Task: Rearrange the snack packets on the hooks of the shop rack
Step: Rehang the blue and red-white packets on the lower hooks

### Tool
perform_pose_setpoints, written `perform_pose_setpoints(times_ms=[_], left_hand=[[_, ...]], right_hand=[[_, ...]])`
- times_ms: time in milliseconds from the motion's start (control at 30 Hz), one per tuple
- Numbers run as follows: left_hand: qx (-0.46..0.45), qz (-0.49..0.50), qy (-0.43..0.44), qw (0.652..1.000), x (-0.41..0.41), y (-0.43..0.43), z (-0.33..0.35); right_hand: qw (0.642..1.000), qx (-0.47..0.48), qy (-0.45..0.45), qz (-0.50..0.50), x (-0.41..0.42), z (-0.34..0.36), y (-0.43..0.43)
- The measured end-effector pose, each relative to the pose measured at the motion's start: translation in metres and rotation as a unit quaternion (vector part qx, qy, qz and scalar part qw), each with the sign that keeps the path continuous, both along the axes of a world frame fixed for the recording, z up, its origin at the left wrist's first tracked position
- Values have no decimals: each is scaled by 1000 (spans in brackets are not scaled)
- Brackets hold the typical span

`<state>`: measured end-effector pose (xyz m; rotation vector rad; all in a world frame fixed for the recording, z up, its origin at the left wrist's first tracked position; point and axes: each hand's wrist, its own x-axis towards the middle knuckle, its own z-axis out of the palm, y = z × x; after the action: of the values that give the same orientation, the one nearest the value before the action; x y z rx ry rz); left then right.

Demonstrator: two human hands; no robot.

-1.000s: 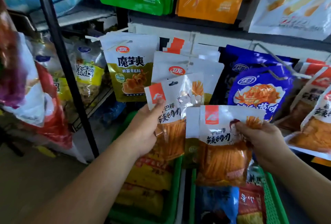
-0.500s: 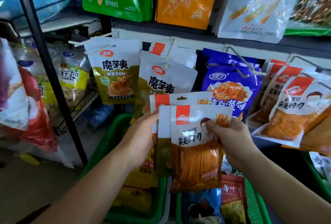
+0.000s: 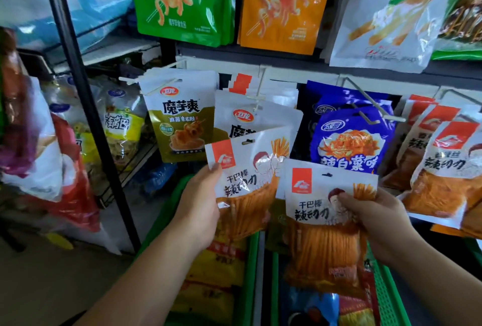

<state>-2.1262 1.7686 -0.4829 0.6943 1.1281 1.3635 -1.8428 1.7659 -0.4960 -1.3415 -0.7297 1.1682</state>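
Left hand and right hand each grip stick packets, covering hung olive packet.

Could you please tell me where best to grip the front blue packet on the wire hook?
Probably pinch the blue packet by its flat top edge, just beside the wire hook, coming from the front. It hangs from that edge and the hook points out toward you, so it should slide off forwards. The fuller lower body looks harder to pinch.

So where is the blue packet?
In the head view the blue packet hangs right of centre, between the white and olive packet and the orange packets at the right, above the right hand.
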Motion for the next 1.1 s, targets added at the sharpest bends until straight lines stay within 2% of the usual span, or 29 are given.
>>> perform_pose_setpoints(times_ms=[133, 200, 300, 367, 433, 533, 600, 700, 767, 867, 933, 1000, 1100], left_hand=[[83, 122, 167, 975, -14, -2, 5], [117, 143, 197, 963, -19, -7, 10], [111, 46, 243, 963, -7, -18, 9], [96, -13, 302, 948, 13, -23, -2], [94, -27, 327, 940, 34, -23, -13], [71, -4, 313, 947, 50, -14, -24], [46, 8, 301, 952, 53, -5, -29], [19, 13, 282, 959, 61, 3, -37], [5, 22, 256, 966, 69, 6, -42], [-3, 42, 229, 973, 77, 9, -43], [-3, 45, 221, 974, 80, 9, -39], [5, 30, 213, 977, 81, 8, -38], [13, 9, 182, 983, 74, 5, -35]], right_hand=[[999, -25, -8, -25, -1, 3, -3], [999, -30, 7, -18, -4, 4, -4], [999, -19, 36, 5, -10, 4, -3], [998, -10, 51, 24, -17, 5, -3], [997, -3, 64, 48, -25, 6, -7], [995, 14, 75, 68, -36, 8, -15], [996, 18, 51, 74, -43, 8, -19], [995, 23, -52, 83, -50, 10, -23], [985, 70, -140, 78, -55, 13, -27], [926, 151, -342, 43, -59, 8, -29], [900, 168, -401, 37, -61, -4, -24], [903, 157, -398, 27, -61, -8, -18], [942, 105, -319, 8, -56, 5, -12]])
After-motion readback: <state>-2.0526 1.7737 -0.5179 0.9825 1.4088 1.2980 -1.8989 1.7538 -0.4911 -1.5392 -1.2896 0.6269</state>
